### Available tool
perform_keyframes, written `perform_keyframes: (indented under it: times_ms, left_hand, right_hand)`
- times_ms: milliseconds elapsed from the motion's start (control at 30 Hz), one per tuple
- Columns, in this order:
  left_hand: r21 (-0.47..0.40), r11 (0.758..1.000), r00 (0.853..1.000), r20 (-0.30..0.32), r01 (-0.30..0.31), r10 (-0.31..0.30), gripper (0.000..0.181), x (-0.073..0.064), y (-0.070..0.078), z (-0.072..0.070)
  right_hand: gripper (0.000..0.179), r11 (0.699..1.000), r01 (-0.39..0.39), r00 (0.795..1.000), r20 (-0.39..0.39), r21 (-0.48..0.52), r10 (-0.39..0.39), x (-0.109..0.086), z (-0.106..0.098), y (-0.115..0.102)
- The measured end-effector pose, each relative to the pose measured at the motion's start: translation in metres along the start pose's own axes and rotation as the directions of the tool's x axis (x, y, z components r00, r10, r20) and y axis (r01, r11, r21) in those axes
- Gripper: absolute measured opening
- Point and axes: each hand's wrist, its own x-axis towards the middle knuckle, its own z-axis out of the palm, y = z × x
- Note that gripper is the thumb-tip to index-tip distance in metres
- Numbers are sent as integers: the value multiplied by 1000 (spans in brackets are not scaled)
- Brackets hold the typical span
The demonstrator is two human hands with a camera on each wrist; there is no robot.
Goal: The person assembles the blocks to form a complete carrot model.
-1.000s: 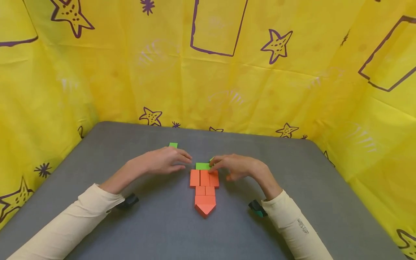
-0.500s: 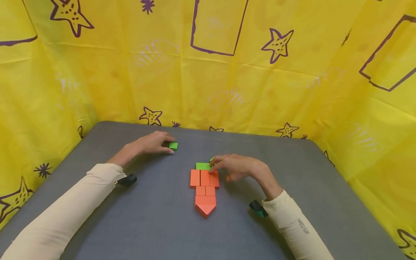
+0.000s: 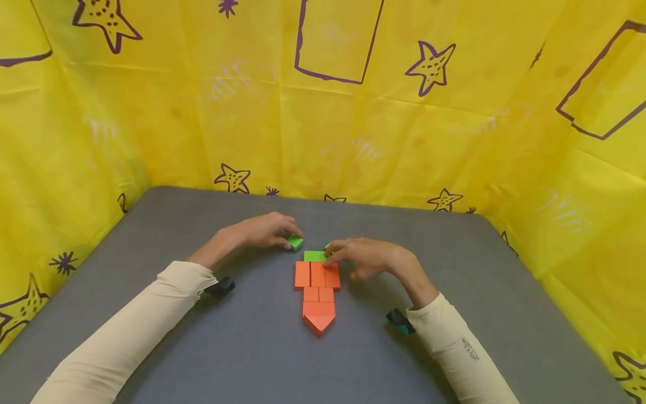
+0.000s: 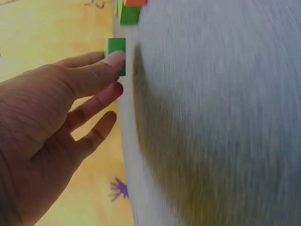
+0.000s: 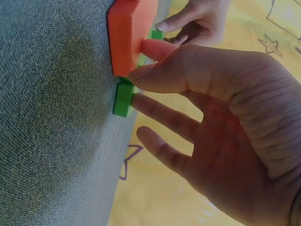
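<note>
My left hand point(image 3: 264, 229) pinches a small green block point(image 3: 295, 242) between thumb and fingers, just up and left of the assembled blocks. In the left wrist view the thumb lies on the face of this green block point(image 4: 115, 44). My right hand point(image 3: 370, 258) rests its fingertips at the top right of the assembly. There they touch an orange block point(image 5: 123, 42) and a green block point(image 5: 123, 100). Below a flat green block point(image 3: 313, 256) stands a row of three upright orange blocks point(image 3: 317, 275). Two smaller orange blocks point(image 3: 318, 294) and a pointed orange piece point(image 3: 319, 315) follow toward me.
A grey table point(image 3: 202, 359) carries all the blocks. Yellow cloth point(image 3: 323, 123) with purple starfish drawings hangs around its back and sides. Dark wrist devices point(image 3: 220, 287) sit under both cuffs.
My left hand reached out to the far-left green block, took hold of it and brought it right, close to the other blocks. The right hand has stayed in place.
</note>
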Motion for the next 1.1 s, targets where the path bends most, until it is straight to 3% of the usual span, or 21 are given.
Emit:
perform_keyframes:
  times_ms: [167, 467, 700, 1100]
  left_hand:
    - [-8, 999, 998, 47, -44, 44, 33, 7, 8, 7]
    - [-46, 999, 1000, 23, 0, 1, 34, 2, 11, 16]
    - [-58, 998, 999, 47, 30, -27, 37, 2, 12, 17]
    - [-74, 992, 991, 87, 105, -98, 51, 0, 17, 15]
  right_hand:
    - [60, 1000, 19, 1000, -9, -2, -19, 1, 1, -1]
    - [61, 1000, 18, 1000, 8, -1, -18, 3, 2, -4]
    - [61, 1000, -6, 1000, 26, 10, 6, 3, 0, -5]
    - [55, 1000, 24, 1000, -5, -8, -24, 4, 6, 2]
